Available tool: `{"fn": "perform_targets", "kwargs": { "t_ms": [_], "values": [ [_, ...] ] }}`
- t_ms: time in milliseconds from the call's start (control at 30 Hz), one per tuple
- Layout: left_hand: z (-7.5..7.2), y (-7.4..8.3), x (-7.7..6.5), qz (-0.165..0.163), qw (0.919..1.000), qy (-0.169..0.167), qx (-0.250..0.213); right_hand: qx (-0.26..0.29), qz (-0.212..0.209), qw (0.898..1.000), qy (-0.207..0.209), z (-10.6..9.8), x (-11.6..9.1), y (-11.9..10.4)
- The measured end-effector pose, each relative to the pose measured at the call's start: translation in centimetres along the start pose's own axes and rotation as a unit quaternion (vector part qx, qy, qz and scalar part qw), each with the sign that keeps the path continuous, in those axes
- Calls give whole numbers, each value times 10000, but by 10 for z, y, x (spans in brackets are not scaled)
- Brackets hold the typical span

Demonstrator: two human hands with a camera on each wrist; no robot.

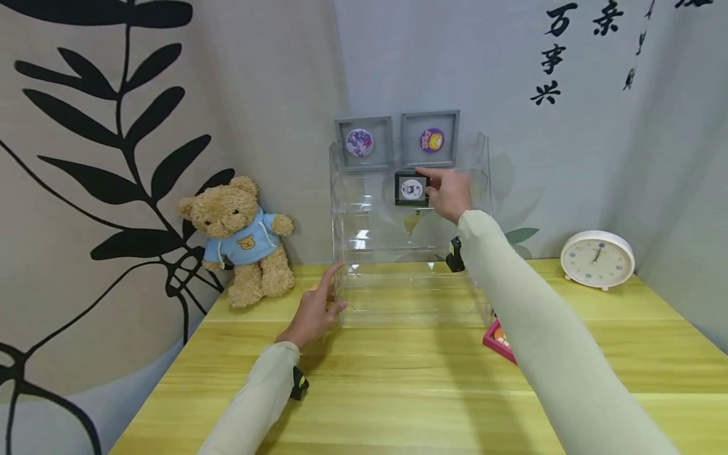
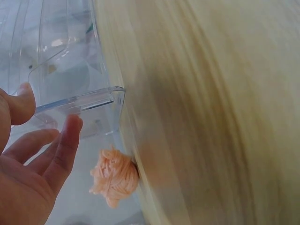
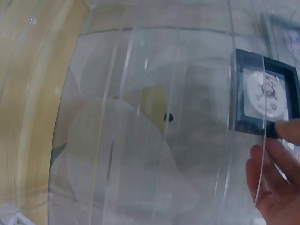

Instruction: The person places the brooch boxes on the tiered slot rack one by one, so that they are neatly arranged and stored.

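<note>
My right hand (image 1: pixel 452 191) grips a small black square frame (image 1: pixel 412 188) by its right side, index finger along the top edge. The frame holds a round white badge with a dark figure. It stands at the second tier of a clear acrylic tiered rack (image 1: pixel 409 284); in the right wrist view the black frame (image 3: pixel 240 93) shows through the clear plastic. My left hand (image 1: pixel 313 314) is at the rack's lower left side, fingers loosely extended, with thumb and fingertips by the panel edge. Two grey frames (image 1: pixel 364 165) (image 1: pixel 430 165) with round purple badges stand on the top tier.
A brown teddy bear (image 1: pixel 244 243) in a blue hoodie sits left of the rack. A round white clock (image 1: pixel 597 259) stands at the back right. A pink frame (image 1: pixel 495 344) lies on the wooden table (image 1: pixel 398 392), partly behind my right sleeve. A printed curtain hangs behind.
</note>
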State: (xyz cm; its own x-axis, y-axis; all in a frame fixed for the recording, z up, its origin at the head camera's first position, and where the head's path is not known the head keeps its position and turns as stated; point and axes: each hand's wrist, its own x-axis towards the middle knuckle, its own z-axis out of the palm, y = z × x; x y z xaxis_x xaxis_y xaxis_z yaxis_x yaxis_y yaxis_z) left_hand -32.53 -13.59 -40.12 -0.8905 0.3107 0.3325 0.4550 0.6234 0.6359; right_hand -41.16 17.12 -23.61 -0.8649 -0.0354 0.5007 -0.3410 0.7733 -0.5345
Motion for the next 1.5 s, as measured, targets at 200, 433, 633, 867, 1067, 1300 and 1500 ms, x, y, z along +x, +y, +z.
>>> {"fn": "perform_targets", "kwargs": {
  "t_ms": [200,433,633,867,1067,1300,1500],
  "values": [
    [-1,1,0,46,9999,10,109,-495,-265,9963,-653,9,0,-18],
    [-4,0,3,147,9999,33,75,-881,-100,9879,-1275,21,5,-43],
    [-4,-3,3,13,10000,18,72,-711,98,9833,-1673,40,3,-61],
    [-1,-3,3,97,9999,44,87,-910,-73,9814,-1689,45,-6,-63],
    [4,-2,2,167,9998,-71,-5,-905,-391,9834,-1523,26,-30,-48],
    [2,-4,0,-47,9999,-4,-97,-1028,-1009,9807,-1320,0,-64,-22],
    [1,-5,1,185,9997,61,-123,-772,-1298,9772,-1489,-28,-98,18]
  ]
}}
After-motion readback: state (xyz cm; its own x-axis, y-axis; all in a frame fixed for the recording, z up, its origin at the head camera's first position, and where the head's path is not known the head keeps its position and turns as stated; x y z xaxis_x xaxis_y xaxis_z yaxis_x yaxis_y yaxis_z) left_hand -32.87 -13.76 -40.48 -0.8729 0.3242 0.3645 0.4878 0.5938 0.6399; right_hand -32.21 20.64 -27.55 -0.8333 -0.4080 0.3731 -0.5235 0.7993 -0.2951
